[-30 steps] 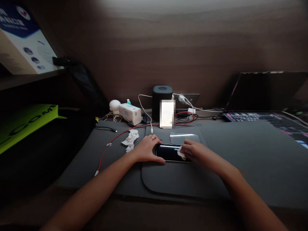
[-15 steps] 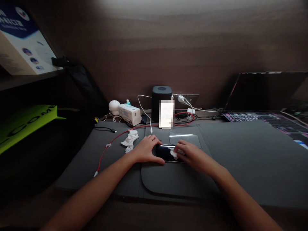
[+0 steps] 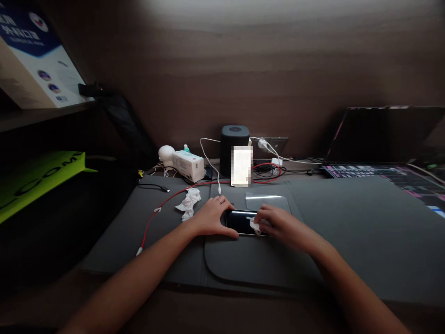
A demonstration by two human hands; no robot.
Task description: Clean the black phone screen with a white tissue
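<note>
A dark smartphone [image 3: 241, 223] lies face up on the grey mat [image 3: 167, 260]. Around its left end is my left hand [image 3: 215, 216], thumb on the near edge and fingers at the far edge, gripping it. My right hand [image 3: 278, 225] pinches a crumpled white tissue [image 3: 255, 226] and presses it on the screen's right part, hiding that end of the phone. Just beyond the phone lies a clear screen protector [image 3: 266, 201]. More crumpled tissue [image 3: 189, 204] rests to the left of my left hand.
A red cable [image 3: 146, 227] curves across the mat's left side. At the back stand a black speaker [image 3: 235, 134], a small white box [image 3: 189, 165] and a white round object [image 3: 166, 153]. An open laptop [image 3: 389, 139] is at the right, a boxed item [image 3: 41, 69] on the upper-left shelf.
My right hand has slid slightly right and nearer along the screen with the tissue. My left hand keeps its hold on the phone.
</note>
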